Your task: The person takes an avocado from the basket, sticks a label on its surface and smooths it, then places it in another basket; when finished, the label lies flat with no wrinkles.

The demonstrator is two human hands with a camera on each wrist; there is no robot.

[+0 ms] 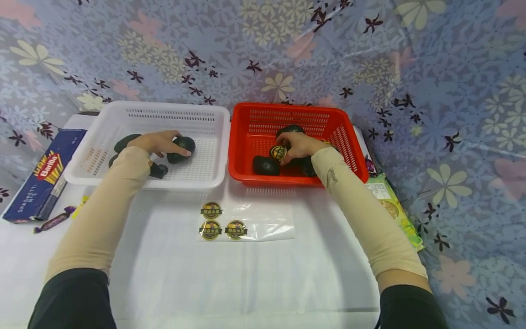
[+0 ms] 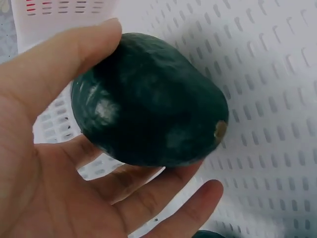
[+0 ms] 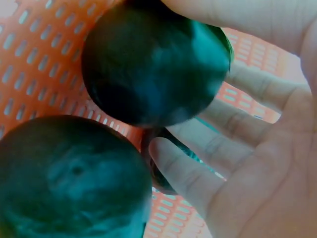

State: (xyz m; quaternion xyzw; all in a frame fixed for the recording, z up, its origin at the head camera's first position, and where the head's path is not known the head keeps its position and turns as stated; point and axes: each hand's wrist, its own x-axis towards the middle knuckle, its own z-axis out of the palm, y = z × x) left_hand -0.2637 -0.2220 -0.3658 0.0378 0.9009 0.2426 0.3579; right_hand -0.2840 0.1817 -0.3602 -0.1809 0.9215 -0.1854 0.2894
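Observation:
Inside the white basket (image 1: 205,180), my left hand (image 1: 158,141) grips a dark green avocado (image 2: 148,101), thumb on top and fingers curled beneath. Its brown stem end shows in the left wrist view. More avocados (image 1: 127,142) lie partly behind the left wrist. Over in the red basket (image 1: 238,169), my right hand (image 1: 303,145) holds another avocado (image 3: 153,69) between thumb and fingers. A round black-and-gold sticker (image 1: 278,153) shows at its fingertips in the head view. Beside that hand are a dark avocado (image 1: 266,165) at the front and one (image 1: 290,130) behind.
In front of the baskets lies a clear sheet (image 1: 267,221) with three fruit stickers (image 1: 211,230) at its left. A blue spaghetti box (image 1: 45,176) and a wrapped candy (image 1: 55,222) are at the left. A green-yellow packet (image 1: 394,210) lies at the right, near the floral cloth (image 1: 464,137).

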